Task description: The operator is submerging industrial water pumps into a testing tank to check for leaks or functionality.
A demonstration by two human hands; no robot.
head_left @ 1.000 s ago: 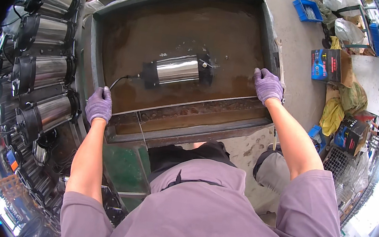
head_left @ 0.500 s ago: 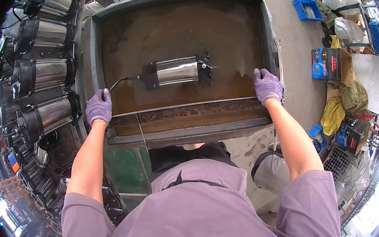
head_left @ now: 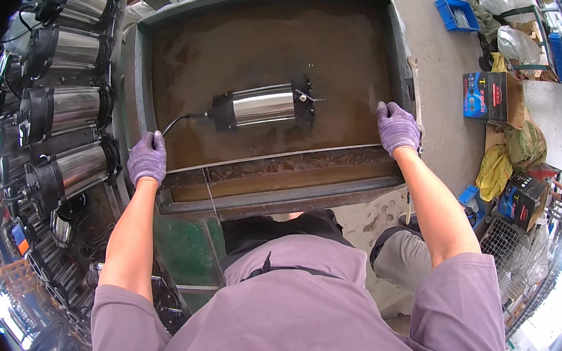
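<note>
Cylinder [head_left: 265, 105] between left grip [head_left: 148, 157] beside cable [head_left: 178, 119], hold unclear, and right grip [head_left: 398, 128] curled over tank rim [head_left: 400, 60], touching neither

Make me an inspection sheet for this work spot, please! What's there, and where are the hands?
Surface: dark tank with brown water.
Job's things: silver-and-black cylinder lying in the water.
Clutter: wrench-like tool by the tank's right rim.
Hands: gloved left hand at the left rim, grip unclear; gloved right hand at the right rim.
Cables: black cable from cylinder toward left hand.
Surroundings: similar cylinders left; blue bin, printed box right.
</note>
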